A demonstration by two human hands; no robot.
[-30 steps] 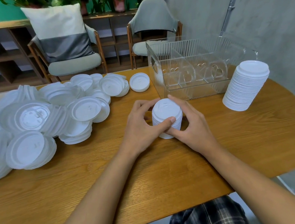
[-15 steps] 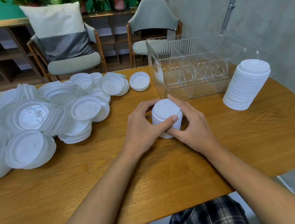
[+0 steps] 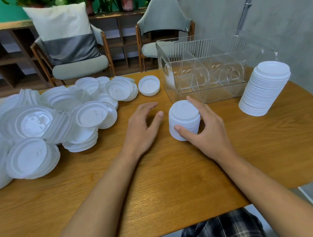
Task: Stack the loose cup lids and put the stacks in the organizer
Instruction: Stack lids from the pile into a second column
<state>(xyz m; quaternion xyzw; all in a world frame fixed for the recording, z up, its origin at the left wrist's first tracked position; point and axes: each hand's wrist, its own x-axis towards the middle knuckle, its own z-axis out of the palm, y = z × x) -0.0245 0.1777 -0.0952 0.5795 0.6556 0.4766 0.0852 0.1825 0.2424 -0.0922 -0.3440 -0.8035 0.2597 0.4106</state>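
Right hand [image 3: 207, 131] was curled round a short stack of lids [image 3: 184, 116], thumb in front and fingers behind. Left hand [image 3: 143, 127] was open just beside it, fingers loose, holding nothing and not touching the stack. That stack stood on the wooden bench [image 3: 165, 173], right in front of the clear organizer [image 3: 215, 92]. A tall stack [image 3: 264, 89] leaned on the organizer's right. A big pile of loose lids [image 3: 58, 116] covered the left side. A chair [image 3: 80, 67] with a pillow [image 3: 64, 32], a second chair [image 3: 162, 15], shelves [image 3: 3, 61] and plants [image 3: 110, 0] stood behind. Marks on the lids were too blurry to read.
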